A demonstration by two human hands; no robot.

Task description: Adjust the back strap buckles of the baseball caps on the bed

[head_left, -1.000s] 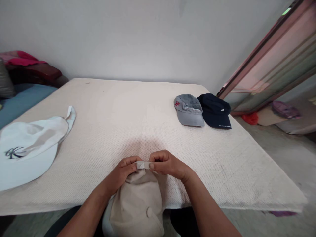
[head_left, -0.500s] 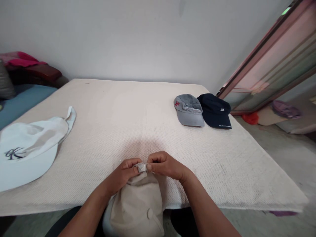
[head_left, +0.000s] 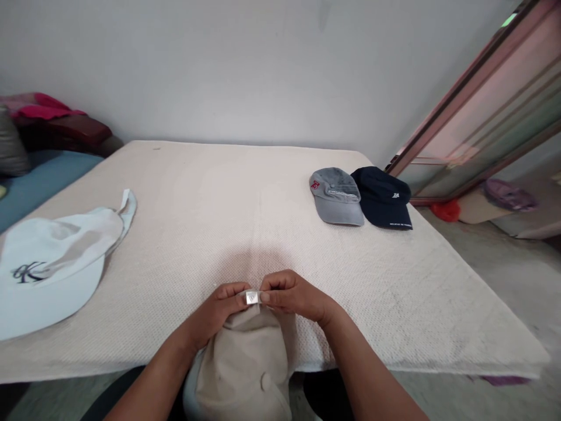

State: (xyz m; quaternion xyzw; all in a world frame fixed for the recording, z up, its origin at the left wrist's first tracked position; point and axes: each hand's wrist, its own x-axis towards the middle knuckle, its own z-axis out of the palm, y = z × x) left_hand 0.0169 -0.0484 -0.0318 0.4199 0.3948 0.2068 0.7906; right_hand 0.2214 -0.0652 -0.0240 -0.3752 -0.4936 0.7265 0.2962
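A beige cap (head_left: 243,365) hangs over the table's front edge, its back strap turned toward the wall. My left hand (head_left: 225,307) pinches the strap on one side of a small shiny metal buckle (head_left: 252,297). On the buckle's other side, my right hand (head_left: 291,295) is closed on the strap end between thumb and bent fingers. The buckle faces up between the two thumbs. Part of the strap is hidden under my fingers.
At the left lies a white cap (head_left: 56,251) with dark lettering, its strap sticking up. A grey cap (head_left: 336,196) and a navy cap (head_left: 383,196) sit together at the back right. The table (head_left: 197,199) ends at a wall (head_left: 219,70).
The metal buckle has tilted slightly and now shows its face more brightly. Both hands keep their pinch on the strap in nearly the same place.
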